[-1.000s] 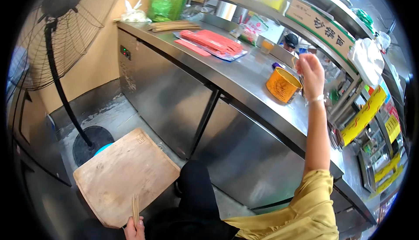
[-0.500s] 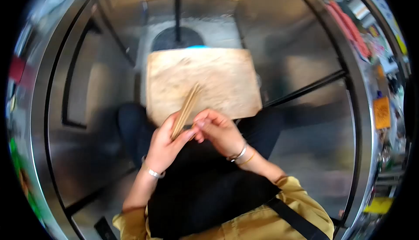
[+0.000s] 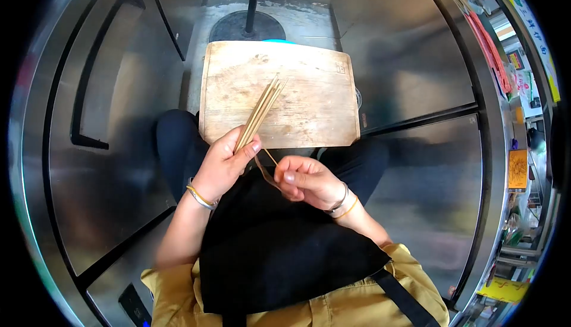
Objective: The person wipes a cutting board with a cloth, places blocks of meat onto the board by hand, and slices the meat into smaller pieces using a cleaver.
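A bundle of thin wooden sticks like skewers (image 3: 262, 110) stands slanted in my left hand (image 3: 221, 159), its tips pointing up and away from me. The fingers of that hand are closed around the lower part. A thin, stretched rubber band (image 3: 269, 156) runs from the bundle's lower end to my right hand (image 3: 308, 177), whose thumb and fingers pinch it. Two strands show, one orange and one darker; where they meet the sticks is hidden by my left fingers. Both hands hang above my black apron (image 3: 285, 250), at the near edge of a wooden board.
The worn wooden board (image 3: 297, 98) lies in front of my knees. Behind it stands a black pole on a round base (image 3: 248, 27). Steel cabinet doors close in on the left (image 3: 119, 190) and right (image 3: 422, 190). Shelves with packets and an orange box (image 3: 517, 171) line the far right.
My right hand has moved down and right, away from the left, and the rubber band between them now shows stretched. The view has tilted, so the board sits higher.
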A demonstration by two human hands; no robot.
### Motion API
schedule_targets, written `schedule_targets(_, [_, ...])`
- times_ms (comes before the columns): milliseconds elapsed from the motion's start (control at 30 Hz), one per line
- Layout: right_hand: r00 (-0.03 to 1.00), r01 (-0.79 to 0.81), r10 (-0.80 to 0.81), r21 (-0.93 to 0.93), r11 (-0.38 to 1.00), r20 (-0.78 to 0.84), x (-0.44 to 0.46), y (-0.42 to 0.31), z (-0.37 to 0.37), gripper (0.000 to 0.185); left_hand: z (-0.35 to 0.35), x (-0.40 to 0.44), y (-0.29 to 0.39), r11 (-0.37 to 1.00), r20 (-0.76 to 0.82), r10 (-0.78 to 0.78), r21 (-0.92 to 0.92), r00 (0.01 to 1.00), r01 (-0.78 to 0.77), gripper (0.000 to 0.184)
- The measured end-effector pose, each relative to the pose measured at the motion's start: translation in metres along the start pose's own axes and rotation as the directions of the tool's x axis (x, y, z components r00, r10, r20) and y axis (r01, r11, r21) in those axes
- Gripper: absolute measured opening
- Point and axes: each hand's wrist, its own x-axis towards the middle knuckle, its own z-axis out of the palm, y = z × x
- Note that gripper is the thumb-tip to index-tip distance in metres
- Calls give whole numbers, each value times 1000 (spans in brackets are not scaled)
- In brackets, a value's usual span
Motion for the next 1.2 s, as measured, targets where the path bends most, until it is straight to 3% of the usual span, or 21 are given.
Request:
schedule_targets(67, [984, -12, 2, 52, 999, 180, 2, 4, -3, 17, -3, -2, 1, 995, 59, -47, -79, 997, 52, 12])
schedule_targets(100, [983, -14, 4, 51, 999, 184, 3, 6, -4, 17, -3, -4, 2, 996, 55, -46, -79, 997, 50, 12])
schedule_targets(167, [955, 91, -168, 298, 950, 245, 6, 9, -6, 18, -2, -8, 7, 967, 201, -110, -203, 973, 151, 13])
schedule_targets(267, [964, 163, -252, 569, 806, 82, 12, 8, -11, 24, -2, -10, 8, 972, 249, -114, -174, 962, 160, 15])
schedule_targets(300, [962, 170, -259, 565, 808, 81, 14, 7, -8, 24, -1, -10, 6, 977, 246, -118, -146, 962, 158, 15])
schedule_targets(333, [977, 204, -206, 568, 798, -61, 15, 3, -1, 27, 2, -11, 4, 978, 249, -113, -145, 962, 152, 15])
schedule_targets(367, [968, 240, -149, 566, 789, -202, 16, 0, 3, 30, 5, -11, 1, 984, 262, -117, -103, 958, 148, 15])
schedule_targets(400, [967, 244, -156, 563, 790, -200, 18, 2, 2, 30, 9, -11, 0, 988, 272, -121, -60, 955, 142, 15])
schedule_targets(433, [954, 238, -162, 307, 922, -253, 18, 4, 2, 31, 14, -12, -1, 996, 280, -77, -11, 957, 83, 15])
schedule_targets(500, [913, 158, -224, -209, 965, -342, 16, 4, 8, 28, 18, -12, -13, 998, 265, -25, 54, 964, 11, 14])
schedule_targets(533, [912, 161, -227, -209, 964, -342, 14, 5, 5, 28, 20, -14, -7, 998, 254, -28, 68, 967, 11, 14])
schedule_targets(600, [959, 61, -168, -414, 908, -228, 10, 8, -5, 21, 16, -14, -6, 999, 221, -28, 44, 975, 19, 14])
schedule_targets(633, [980, 16, -61, -229, 973, -191, 9, 6, -4, 16, 12, -14, -5, 1000, 183, -27, 17, 983, 25, 14])
schedule_targets(667, [980, 17, -62, -228, 974, -189, 8, 5, -5, 16, 9, -14, -2, 999, 172, -13, -39, 985, 20, 14])
schedule_targets(767, [999, -36, 43, 206, 978, -33, 5, 6, -7, 14, 7, -12, -4, 998, 154, -63, -15, 986, 66, 14])
schedule_targets(867, [998, -57, 61, 197, 979, -15, 6, 9, -5, 13, 10, -11, -8, 997, 135, -73, 45, 988, 68, 14])
schedule_targets(933, [987, 68, -65, 14, 998, -148, 5, 7, -9, 12, 9, -9, -13, 990, 111, -61, 137, 992, 45, 17])
schedule_targets(1100, [932, 285, -309, -144, 948, -191, 0, 7, -3, 14, 12, -4, -18, 986, 118, -42, 163, 992, 23, 19])
schedule_targets(1200, [975, 207, -209, -40, 978, -75, -8, -4, -3, 19, 13, -2, -19, 987, 132, -93, 144, 987, 74, 18])
